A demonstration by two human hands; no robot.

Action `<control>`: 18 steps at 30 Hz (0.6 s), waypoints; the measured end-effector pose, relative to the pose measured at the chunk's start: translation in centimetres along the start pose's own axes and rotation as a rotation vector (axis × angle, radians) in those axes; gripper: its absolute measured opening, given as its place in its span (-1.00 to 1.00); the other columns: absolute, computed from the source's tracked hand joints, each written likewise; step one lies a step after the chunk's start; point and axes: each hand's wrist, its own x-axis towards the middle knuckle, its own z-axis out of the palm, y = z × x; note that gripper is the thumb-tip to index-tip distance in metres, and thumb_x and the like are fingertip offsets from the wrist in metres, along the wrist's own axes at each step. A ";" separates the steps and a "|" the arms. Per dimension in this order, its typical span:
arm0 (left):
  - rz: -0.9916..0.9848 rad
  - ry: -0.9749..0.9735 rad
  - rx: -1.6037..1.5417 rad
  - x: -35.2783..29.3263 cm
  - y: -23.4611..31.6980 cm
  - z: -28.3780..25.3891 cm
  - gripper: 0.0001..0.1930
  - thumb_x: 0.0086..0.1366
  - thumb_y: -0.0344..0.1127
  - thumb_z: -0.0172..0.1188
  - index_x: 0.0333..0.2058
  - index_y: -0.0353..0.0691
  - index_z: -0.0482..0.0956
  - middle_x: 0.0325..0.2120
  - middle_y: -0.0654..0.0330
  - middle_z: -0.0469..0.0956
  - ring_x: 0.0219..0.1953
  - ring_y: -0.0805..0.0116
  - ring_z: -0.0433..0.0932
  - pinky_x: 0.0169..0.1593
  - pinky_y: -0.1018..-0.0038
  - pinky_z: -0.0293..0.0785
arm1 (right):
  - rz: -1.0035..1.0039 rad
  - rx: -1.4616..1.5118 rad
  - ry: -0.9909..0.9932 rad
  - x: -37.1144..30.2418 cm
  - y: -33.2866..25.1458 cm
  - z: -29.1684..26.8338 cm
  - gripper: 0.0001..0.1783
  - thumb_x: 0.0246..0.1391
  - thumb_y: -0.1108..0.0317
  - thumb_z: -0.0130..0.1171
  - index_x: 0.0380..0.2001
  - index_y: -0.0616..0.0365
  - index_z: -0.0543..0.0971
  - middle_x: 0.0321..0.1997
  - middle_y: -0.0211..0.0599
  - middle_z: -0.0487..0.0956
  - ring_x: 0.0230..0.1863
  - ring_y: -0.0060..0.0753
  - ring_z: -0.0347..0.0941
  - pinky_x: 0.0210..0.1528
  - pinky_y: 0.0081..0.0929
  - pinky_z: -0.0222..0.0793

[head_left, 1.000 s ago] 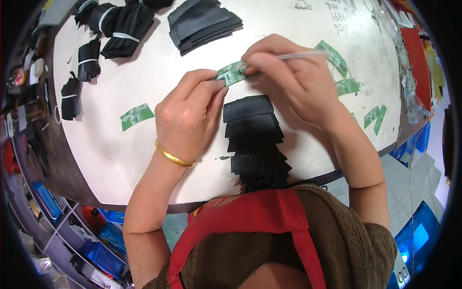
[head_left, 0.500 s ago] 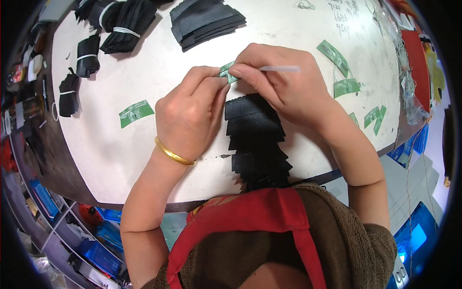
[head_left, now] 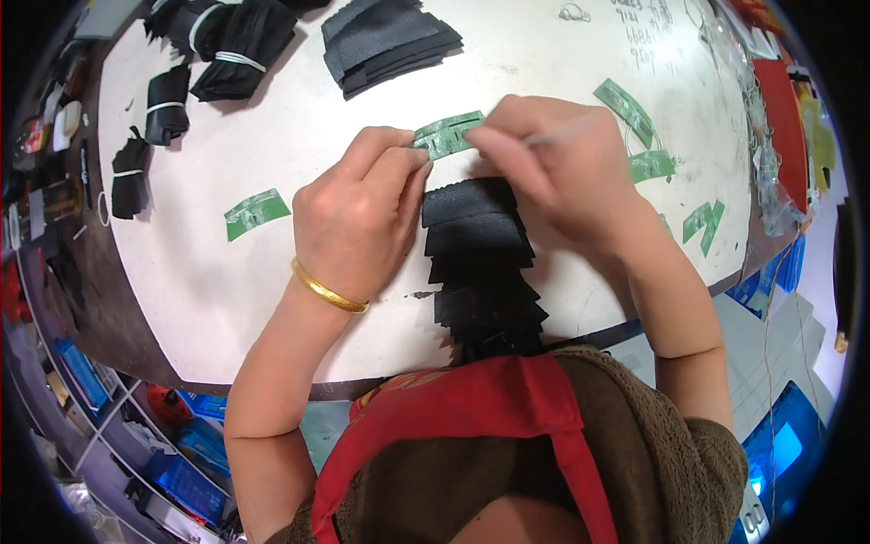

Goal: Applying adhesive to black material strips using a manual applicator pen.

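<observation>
In the head view we see our left hand [head_left: 358,204] with its grip pinched on the left end of a green strip [head_left: 447,138], above the row of overlapping black pieces [head_left: 476,240] on the tabletop [head_left: 213,304]. Our blurred right hand [head_left: 562,168] has its grip closed around a pale stick [head_left: 564,132], at the strip's right end; whether it touches, we cannot tell.

Banded black bundles [head_left: 258,41] and packed shelves [head_left: 127,471] around a white counter [head_left: 217,308]

The bundles lie toward the counter's upper left, wrapped with white bands. To their right is a loose stack of black pieces [head_left: 390,45]. Handwriting [head_left: 639,32] marks the upper right. At the right edge, crumpled clear plastic [head_left: 784,195] sits beside a flat red item [head_left: 777,109]. At lower left, the shelves hold blue packages [head_left: 186,485].
</observation>
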 end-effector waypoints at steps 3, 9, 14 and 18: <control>-0.022 -0.030 -0.019 -0.2 0.2 -0.2 -0.89 0.14 -0.48 0.42 -0.38 -0.21 0.66 -0.29 0.22 0.67 -0.46 0.24 0.67 -0.42 0.41 0.58 | 0.227 0.372 0.088 0.7 1.2 -1.1 -0.73 0.37 0.17 0.19 -0.27 0.13 0.68 -0.51 -0.35 0.62 -0.53 -0.33 0.61 -0.47 -0.47 0.45; -0.026 -0.124 -0.140 -1.3 0.8 -0.6 -0.84 0.11 -0.56 0.46 -0.31 -0.29 0.72 -0.23 0.09 0.70 -0.41 0.29 0.71 -0.35 0.46 0.63 | -0.050 -0.031 0.235 5.4 4.5 2.4 -0.89 0.20 0.26 0.29 -0.26 0.00 0.70 -0.35 -0.35 0.71 -0.32 -0.23 0.65 -0.31 -0.33 0.50; -0.034 -0.131 -0.145 -1.5 1.1 -0.6 -0.84 0.11 -0.56 0.46 -0.31 -0.30 0.71 -0.23 0.09 0.70 -0.38 0.27 0.71 -0.34 0.46 0.65 | 0.056 -0.098 -0.018 8.2 4.1 2.8 -0.83 0.08 0.41 0.33 -0.22 0.12 0.66 -0.27 -0.19 0.69 -0.13 -0.07 0.62 -0.10 -0.25 0.54; -0.018 -0.128 -0.142 -1.6 0.8 -0.8 -0.84 0.10 -0.56 0.46 -0.31 -0.29 0.71 -0.23 0.10 0.70 -0.35 0.25 0.72 -0.33 0.45 0.66 | 0.080 0.078 -0.047 8.1 3.6 1.3 -0.80 0.06 0.42 0.35 -0.20 0.13 0.66 -0.26 -0.14 0.69 -0.16 -0.03 0.63 -0.09 -0.24 0.53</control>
